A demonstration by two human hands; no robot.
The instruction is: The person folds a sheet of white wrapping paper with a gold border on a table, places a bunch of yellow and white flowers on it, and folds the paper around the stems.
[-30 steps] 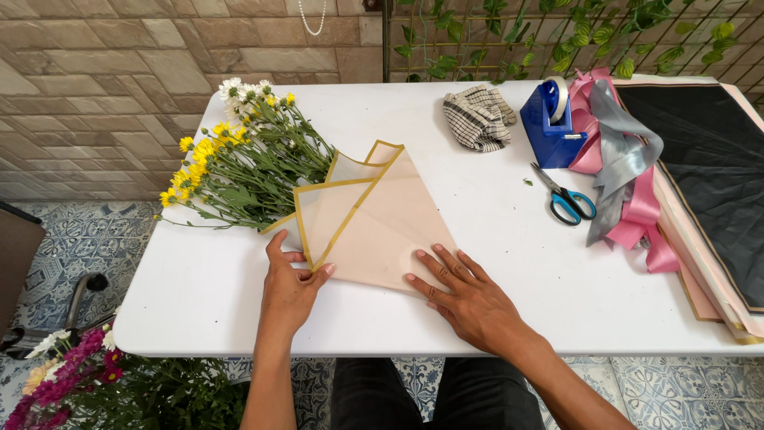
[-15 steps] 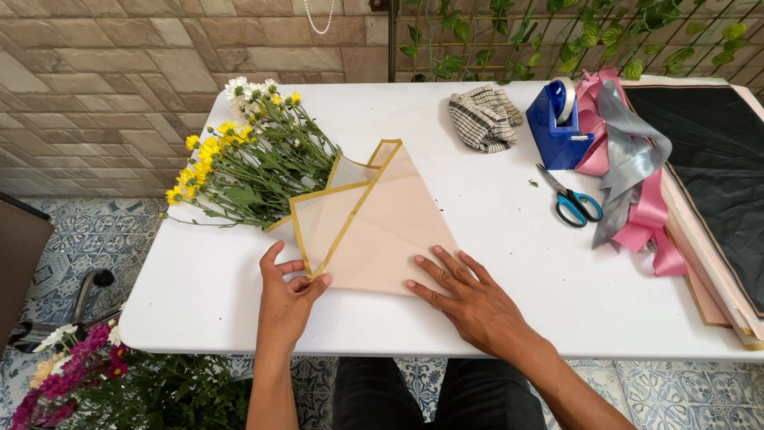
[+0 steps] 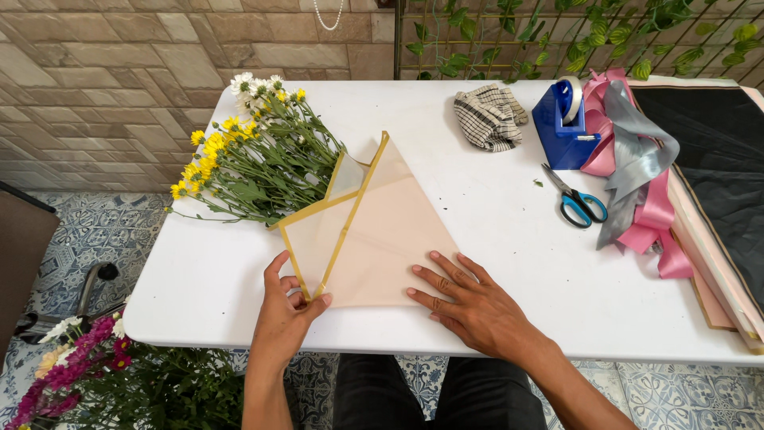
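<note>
Left hand (image 3: 284, 318) fingers pinch gold-edged corner of wrapping paper (image 3: 374, 239) at 6 o'clock. Right hand (image 3: 469, 302) flat, fingers spread (holds nothing), pressing paper. Paper's long axis runs toward 12 o'clock on tabletop (image 3: 509, 231); flowers (image 3: 255, 155) at 11.

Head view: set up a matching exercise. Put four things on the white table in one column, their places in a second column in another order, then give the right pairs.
Things:
1. Peach translucent wrapping sheet with gold edge
2. Blue-handled scissors
3. Black-and-white checked cloth
4. Bunch of yellow and white flowers

Places:
A. Crumpled just left of the blue tape dispenser
B. Far left of the table
C. Under both hands
D. Beside the pink and grey ribbons

Pairs: 1-C, 2-D, 3-A, 4-B
</note>
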